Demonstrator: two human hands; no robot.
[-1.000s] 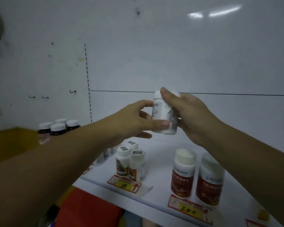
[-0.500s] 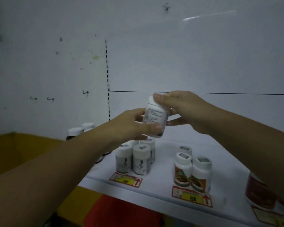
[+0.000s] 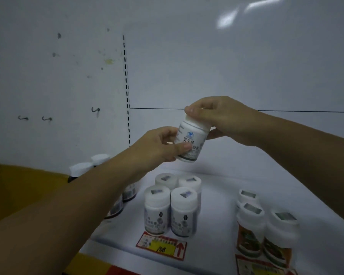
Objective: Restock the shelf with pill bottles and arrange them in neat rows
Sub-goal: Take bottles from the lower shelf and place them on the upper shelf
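Both my hands grip one smooth white plastic bottle above the shelf.
Left hand pinches its printed label, right hand wraps the round cap; a price tag at the front edge reads "108".

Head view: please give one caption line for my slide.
Both hands, left hand and right hand, hold a white pill bottle tilted above shelf rows.

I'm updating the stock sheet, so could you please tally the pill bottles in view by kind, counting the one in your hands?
Held white bottle, both hands: 1
White bottles with grey labels: 4
White bottles with orange-red labels: 3
Dark bottles with white caps, far left: 2
Bottles behind the left forearm, partly hidden: at least 2
Total: at least 12
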